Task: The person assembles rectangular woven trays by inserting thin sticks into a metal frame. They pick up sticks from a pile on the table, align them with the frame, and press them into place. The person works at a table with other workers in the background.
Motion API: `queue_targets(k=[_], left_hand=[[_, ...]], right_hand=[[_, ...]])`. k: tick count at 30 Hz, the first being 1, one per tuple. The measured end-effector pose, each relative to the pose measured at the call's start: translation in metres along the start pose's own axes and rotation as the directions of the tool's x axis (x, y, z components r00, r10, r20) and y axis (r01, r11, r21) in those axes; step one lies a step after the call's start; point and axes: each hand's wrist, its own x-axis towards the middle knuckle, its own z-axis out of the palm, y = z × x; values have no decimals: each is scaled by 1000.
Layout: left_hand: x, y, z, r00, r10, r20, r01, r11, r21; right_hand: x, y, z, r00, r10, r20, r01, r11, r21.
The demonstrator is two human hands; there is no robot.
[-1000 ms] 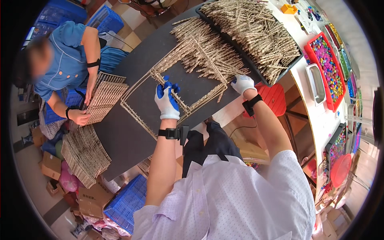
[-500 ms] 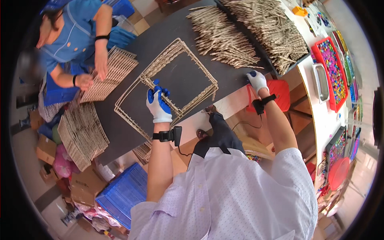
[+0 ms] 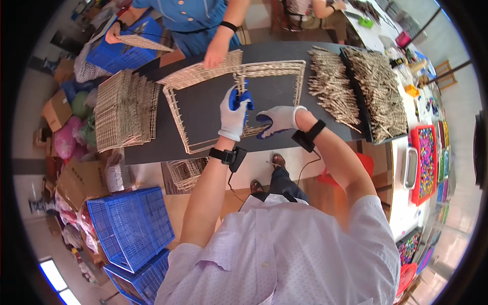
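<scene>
Two joined, stacked beige square frames of twisted, rope-like strips [image 3: 177, 122] lie on the dark table [image 3: 203, 109]. My left hand [image 3: 234, 116], in a white glove with blue fingertips, is closed around the bar where the two squares meet. Close to the near edge of the right-hand square is my right hand [image 3: 282, 120], gloved alike, its thumb and fingers apart; whether it touches the strip I cannot tell. Across the table a co-worker's hand [image 3: 217, 51] rests at a beige slatted panel [image 3: 201, 72] beside the frames' far edge.
A stack of beige slatted panels [image 3: 124, 109] stands at the table's left end. On the right lie loose twisted strips [image 3: 330, 89] and a black tray [image 3: 362, 114] full of more. Blue crates [image 3: 129, 223] are at lower left; a red bead tray [image 3: 415, 152] sits at right.
The view has turned, and I face the table more squarely. My right hand has come from beside the strips to the frames. The co-worker has drawn a panel aside; my left hand keeps its hold.
</scene>
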Motion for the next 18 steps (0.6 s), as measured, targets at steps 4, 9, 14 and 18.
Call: queue_targets(k=[4,9,14,18], left_hand=[[9,18,-7,972,201,123,-229,927,297],[20,19,-14,960,277,43,-262,833,488],[40,0,-21,928,116,-355,-28,970,242],[53,-4,-27,853,-43,-520,33,999,-28]], right_hand=[[52,-2,-4,929,-101,356,-4,959,282],[71,-6,2,962,-146,233,66,945,321],[67,-2,27,944,-224,-244,158,951,-265],[66,12,39,766,-472,-436,249,843,-476]])
